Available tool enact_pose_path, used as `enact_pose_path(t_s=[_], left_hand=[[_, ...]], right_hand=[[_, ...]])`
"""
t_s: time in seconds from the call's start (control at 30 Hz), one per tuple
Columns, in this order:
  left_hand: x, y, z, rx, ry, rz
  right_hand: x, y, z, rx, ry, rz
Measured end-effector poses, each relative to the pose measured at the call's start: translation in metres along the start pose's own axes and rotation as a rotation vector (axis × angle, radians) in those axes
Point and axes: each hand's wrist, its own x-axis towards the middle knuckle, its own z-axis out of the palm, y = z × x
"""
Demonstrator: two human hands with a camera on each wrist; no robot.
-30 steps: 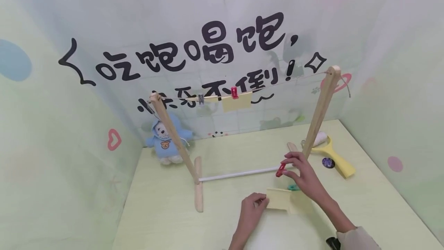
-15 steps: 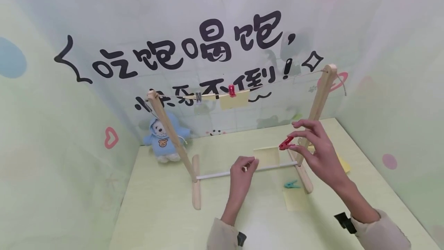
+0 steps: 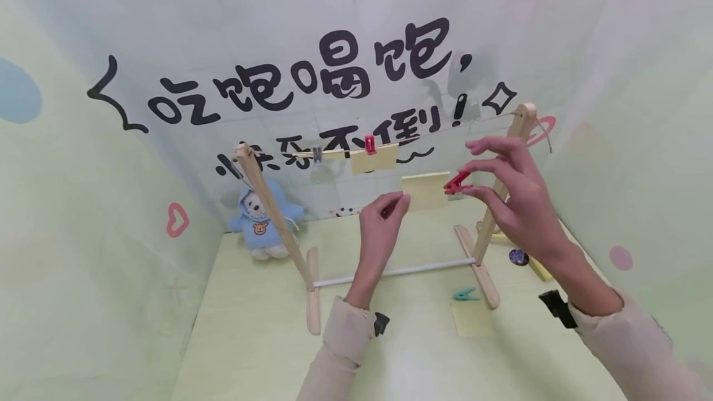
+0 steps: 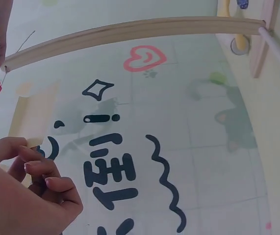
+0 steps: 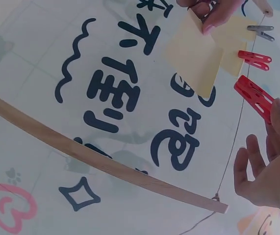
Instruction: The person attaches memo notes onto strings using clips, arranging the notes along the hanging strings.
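Note:
My left hand [image 3: 381,224] pinches a yellow paper note [image 3: 426,192] by its left edge and holds it up in front of the wall. Facing it, my right hand [image 3: 520,203] pinches a red clothespin [image 3: 457,183] between thumb and fingers, its tip near the note's right edge. In the right wrist view the clothespin [image 5: 255,98] lies close to the thin string [image 5: 233,147]. That string runs between two wooden posts. A second red clothespin [image 3: 370,145] fixes a yellow note [image 3: 375,161] to it, and a grey clothespin [image 3: 317,155] holds more yellow paper further left.
The left post [image 3: 278,221] and right post [image 3: 484,234] stand on wooden feet joined by a white rod [image 3: 412,269]. On the table lie a teal clothespin [image 3: 465,294] and a yellow note [image 3: 472,319]. A blue-hooded plush bear [image 3: 262,221] sits behind left; a purple disc [image 3: 518,257] lies right.
Both hands have risen from the table toward the string, the left bringing the yellow note and the right the red clothespin. The teal clothespin and the other note stay on the table.

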Motion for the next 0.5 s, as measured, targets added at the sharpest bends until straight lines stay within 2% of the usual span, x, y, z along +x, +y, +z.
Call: enact_pose_path(t_s=[0.27,0.5], left_hand=[[0.02,0.03,-0.002,0.004,0.028,0.035],[0.027,0.041,0.002,-0.026,0.042,0.069]], right_hand=[[0.051,-0.001,-0.008,-0.045,0.095,-0.022],[0.077,0.0,-0.005,-0.06,0.055,-0.034]])
